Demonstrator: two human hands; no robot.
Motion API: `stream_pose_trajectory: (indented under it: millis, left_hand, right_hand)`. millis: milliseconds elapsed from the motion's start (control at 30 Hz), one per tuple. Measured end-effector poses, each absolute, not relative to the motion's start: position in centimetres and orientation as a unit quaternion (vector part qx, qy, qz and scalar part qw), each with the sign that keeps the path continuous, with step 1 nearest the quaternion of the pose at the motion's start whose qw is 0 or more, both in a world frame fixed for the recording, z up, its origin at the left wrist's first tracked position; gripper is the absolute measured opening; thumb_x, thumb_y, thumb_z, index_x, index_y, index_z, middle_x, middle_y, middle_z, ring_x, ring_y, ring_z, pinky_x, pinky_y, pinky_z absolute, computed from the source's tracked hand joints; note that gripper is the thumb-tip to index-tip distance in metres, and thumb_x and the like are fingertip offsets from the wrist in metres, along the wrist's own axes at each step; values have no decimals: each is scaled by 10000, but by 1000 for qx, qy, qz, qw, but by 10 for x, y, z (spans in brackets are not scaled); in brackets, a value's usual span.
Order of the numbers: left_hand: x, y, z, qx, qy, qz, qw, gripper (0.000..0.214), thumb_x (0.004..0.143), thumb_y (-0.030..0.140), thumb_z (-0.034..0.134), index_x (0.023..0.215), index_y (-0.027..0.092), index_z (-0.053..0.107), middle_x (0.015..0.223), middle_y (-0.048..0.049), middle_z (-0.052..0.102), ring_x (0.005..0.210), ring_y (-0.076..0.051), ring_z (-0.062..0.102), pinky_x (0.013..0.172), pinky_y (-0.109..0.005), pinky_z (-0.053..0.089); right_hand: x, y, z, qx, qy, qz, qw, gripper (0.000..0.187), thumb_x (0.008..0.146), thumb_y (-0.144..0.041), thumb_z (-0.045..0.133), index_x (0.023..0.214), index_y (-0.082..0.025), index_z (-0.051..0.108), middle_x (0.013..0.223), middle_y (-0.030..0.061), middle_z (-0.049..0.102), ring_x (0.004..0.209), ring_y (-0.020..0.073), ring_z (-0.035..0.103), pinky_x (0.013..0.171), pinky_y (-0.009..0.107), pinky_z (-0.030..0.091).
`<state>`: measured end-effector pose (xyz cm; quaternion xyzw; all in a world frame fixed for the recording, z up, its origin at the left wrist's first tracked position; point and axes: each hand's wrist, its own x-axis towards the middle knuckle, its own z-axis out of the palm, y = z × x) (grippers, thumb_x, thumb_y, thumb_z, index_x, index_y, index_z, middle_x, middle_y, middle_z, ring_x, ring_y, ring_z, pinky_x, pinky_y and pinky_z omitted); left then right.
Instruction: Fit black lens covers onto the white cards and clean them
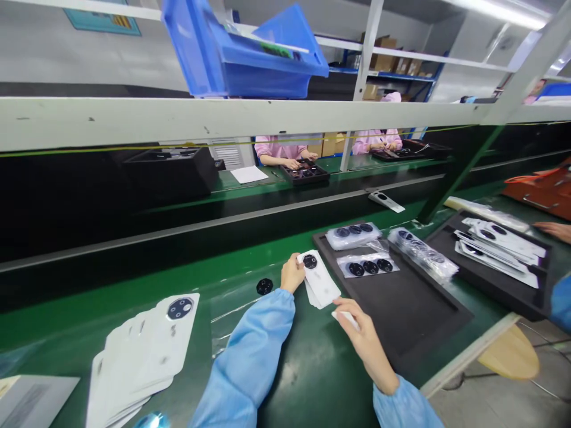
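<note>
My left hand (292,274) grips the upper left edge of a white phone back panel (322,284) with a round black camera piece at its top. A second white panel shows partly beneath it. My right hand (363,333), by the panel's lower right corner, is closed on a small white piece (348,321), mostly covered by the fingers. To the left of my left hand, a loose black camera disc (264,286) lies on the green table (307,368). Fanned out farther left is a stack of white phone back panels (143,356).
A dark foam tray (401,321) at right bears bagged black camera discs (370,267). Beyond it, another tray (486,288) holds white panels. A conveyor (178,232) crosses behind, with a single panel (386,201) on it. A blue bin (263,74) stands overhead. Co-workers sit opposite.
</note>
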<state>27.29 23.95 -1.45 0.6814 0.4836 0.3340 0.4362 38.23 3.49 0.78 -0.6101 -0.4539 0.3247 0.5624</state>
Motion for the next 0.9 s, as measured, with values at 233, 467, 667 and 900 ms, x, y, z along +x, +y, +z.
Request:
stream_pose_trajectory:
  millis: [233,467,667,900]
  left_hand:
    - [283,258,-31,766,519,276,260,367,905,323,576,1231,161,535,1284,-106,531,1125,-247,555,932,-476,484]
    - [295,246,-43,844,438,250,184,349,910,326,567,1216,159,544,1250,-103,554,1113,-241,562,932,-474,483]
    - [295,229,-45,820,484,259,164,359,910,348,563,1216,160,539,1233,-102,555,1086,-237,568,913,-464,489]
    - [277,235,-25,797,513,228,221,320,907,374,568,1119,136,588,1103,-71,614,969,-210,616,829,-401,529]
  right_hand:
    - [371,70,-18,-638,-482,283,530,106,837,-254,585,786,-199,659,1385,110,473,1386,296,275,1131,460,205]
    - [366,72,-35,-662,-468,281,514,92,832,-230,678,866,-146,660,1338,83,523,1328,286,368,1093,557,270]
    - [362,51,-30,-665,-482,310,479,60,796,-149,667,854,-141,652,1403,101,467,1380,308,295,1101,561,260]
    - [353,36,-33,-657,-473,308,500,134,777,-83,569,808,-186,650,1367,123,495,1372,287,344,1104,444,301]
